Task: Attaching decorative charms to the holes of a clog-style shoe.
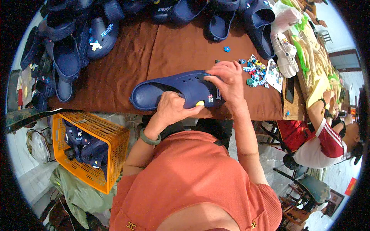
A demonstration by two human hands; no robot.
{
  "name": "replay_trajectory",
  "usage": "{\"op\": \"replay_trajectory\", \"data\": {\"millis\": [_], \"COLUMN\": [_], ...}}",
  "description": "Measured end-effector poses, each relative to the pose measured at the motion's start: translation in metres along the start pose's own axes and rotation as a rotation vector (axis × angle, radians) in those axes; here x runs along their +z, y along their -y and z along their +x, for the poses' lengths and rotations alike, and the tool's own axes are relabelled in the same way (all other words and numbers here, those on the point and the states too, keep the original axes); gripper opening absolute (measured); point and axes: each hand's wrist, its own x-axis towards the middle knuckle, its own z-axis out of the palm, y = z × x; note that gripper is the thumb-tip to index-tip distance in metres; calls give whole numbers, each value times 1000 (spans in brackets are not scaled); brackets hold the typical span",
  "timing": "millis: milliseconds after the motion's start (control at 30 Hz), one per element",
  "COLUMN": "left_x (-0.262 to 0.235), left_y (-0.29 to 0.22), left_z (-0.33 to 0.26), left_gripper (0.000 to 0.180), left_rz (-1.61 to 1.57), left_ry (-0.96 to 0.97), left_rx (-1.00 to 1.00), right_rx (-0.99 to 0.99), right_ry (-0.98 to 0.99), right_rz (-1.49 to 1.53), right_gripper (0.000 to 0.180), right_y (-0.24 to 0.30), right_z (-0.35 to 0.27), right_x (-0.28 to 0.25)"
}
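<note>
Navy clog lying sideways on the brown surface, gripped at its middle by the closed left hand, its toe end pinched by the right hand beside small charms.

I see both forearms reaching up from the lower edge, bare below short orange sleeves. My left hand curls with its fingers bent and the thumb stretched rightward (a green bangle rings that wrist). My right hand sits higher, palm down, fingertips pressed toward the left, wrist bent.
</note>
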Motion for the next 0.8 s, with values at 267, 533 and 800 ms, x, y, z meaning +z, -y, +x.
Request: {"op": "replay_trajectory", "data": {"millis": [267,533,800], "left_x": [-5,-1,-2], "left_y": [-2,4,3], "left_z": [-2,2,9], "left_gripper": [43,45,52], "left_rz": [131,88,175], "left_ry": [54,21,124], "left_rx": [6,-7,-74], "right_rx": [-129,-182,-219], "right_ry": [118,223,200], "right_rz": [-170,-191,-313], "right_gripper": [17,16,14], "right_y": [7,6,7], "right_z": [7,3,-4], "right_x": [18,10,23]}}
